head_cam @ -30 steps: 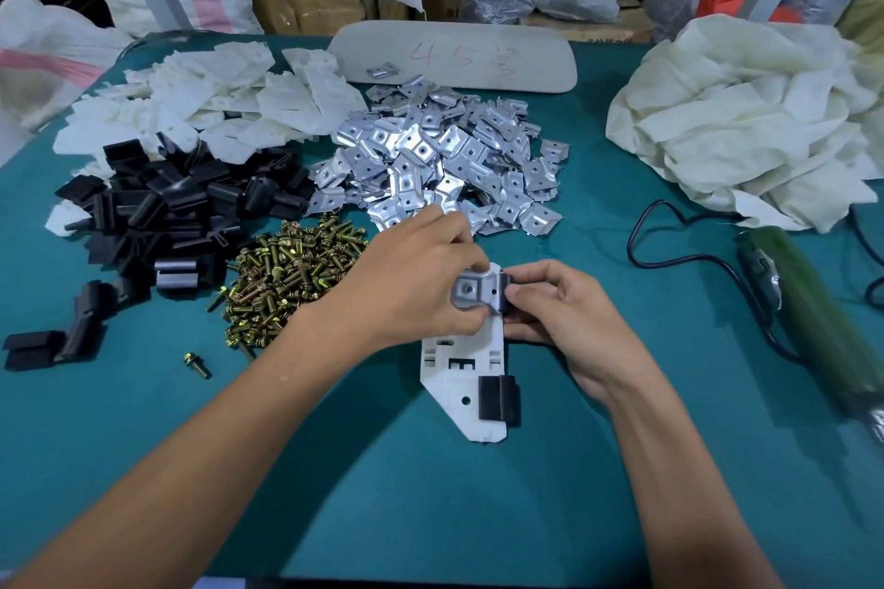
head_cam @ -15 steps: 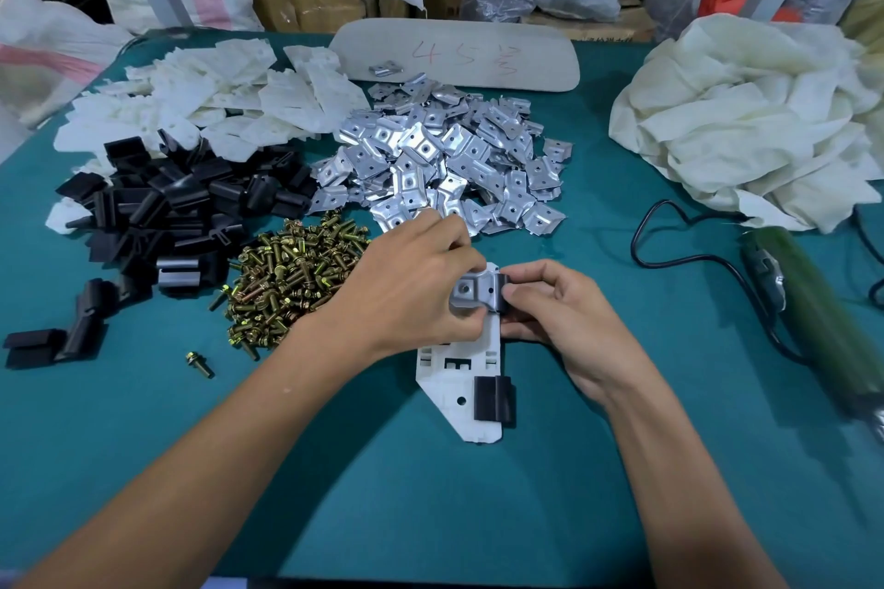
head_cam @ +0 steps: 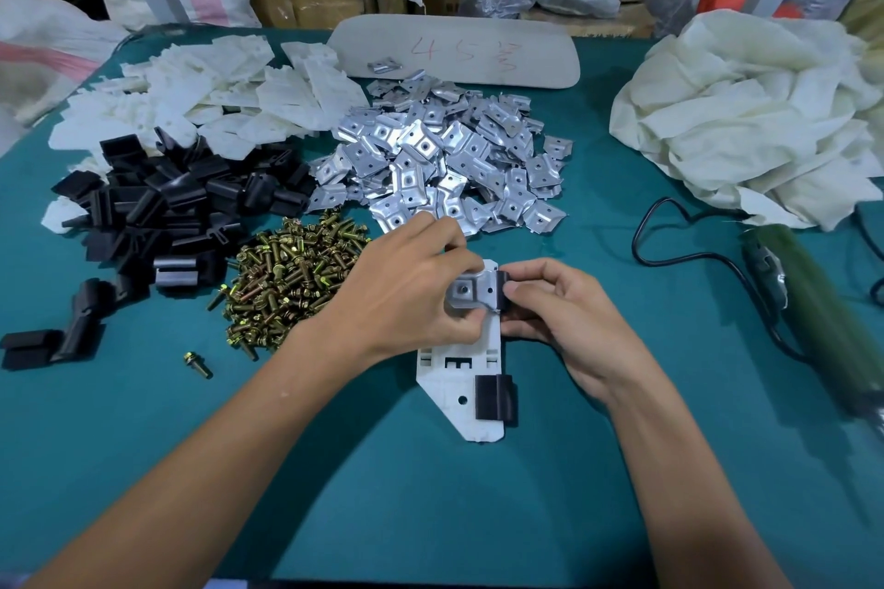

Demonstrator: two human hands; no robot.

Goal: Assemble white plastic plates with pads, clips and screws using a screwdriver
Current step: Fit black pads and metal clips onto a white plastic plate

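A white plastic plate (head_cam: 454,390) lies flat on the teal table in front of me, with one black pad (head_cam: 495,397) clipped on its near right edge. At its far end my left hand (head_cam: 406,297) pinches a metal clip (head_cam: 471,292) down onto the plate. My right hand (head_cam: 559,316) grips a second black pad (head_cam: 502,289) on the plate's far right edge, thumb against the clip. The green electric screwdriver (head_cam: 813,316) lies untouched at the right.
Behind the plate lie piles of metal clips (head_cam: 445,158), brass screws (head_cam: 292,277), black pads (head_cam: 167,206) and white plates (head_cam: 201,96). One loose screw (head_cam: 197,363) lies at the left. A heap of white cloth (head_cam: 746,124) and the screwdriver's black cord (head_cam: 669,244) occupy the right.
Hardly anything has moved; both hands stay on the clip and pad at the plate's far end, with the plate shifted very slightly.
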